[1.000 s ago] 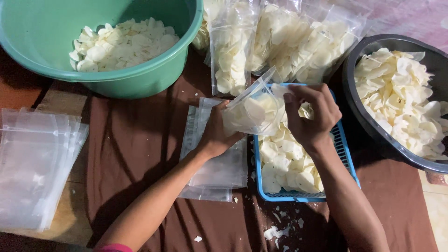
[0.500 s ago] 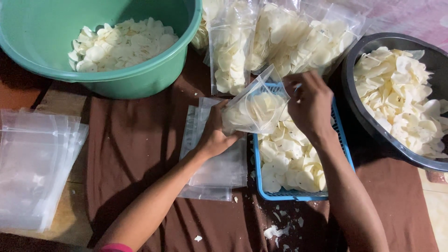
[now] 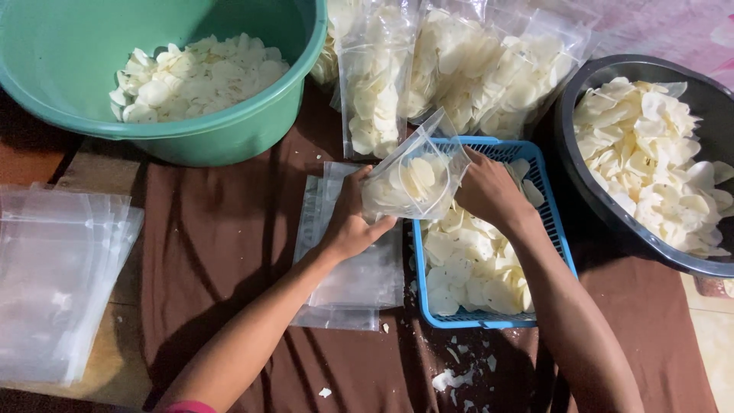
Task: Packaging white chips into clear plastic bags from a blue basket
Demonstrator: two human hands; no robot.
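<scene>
We see a brown cloth [image 3: 222,229] covering the surface. Left of the blue basket [image 3: 556,229], the left hand [image 3: 350,218] clamps a half-filled clear bag [image 3: 413,182]. The right hand [image 3: 489,191] digs among the basket's chips [image 3: 466,260], fingers seemingly curled. Bare cloth lies further left.

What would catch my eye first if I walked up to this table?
Probably the pale white chips everywhere: heaped in a green basin at top left, a black basin at right, and a blue basket in the middle. Over that basket, the left hand holds a clear bag part-filled with chips while the right hand reaches at its mouth. Filled bags lie at the top, and empty bags are stacked at left.
</scene>
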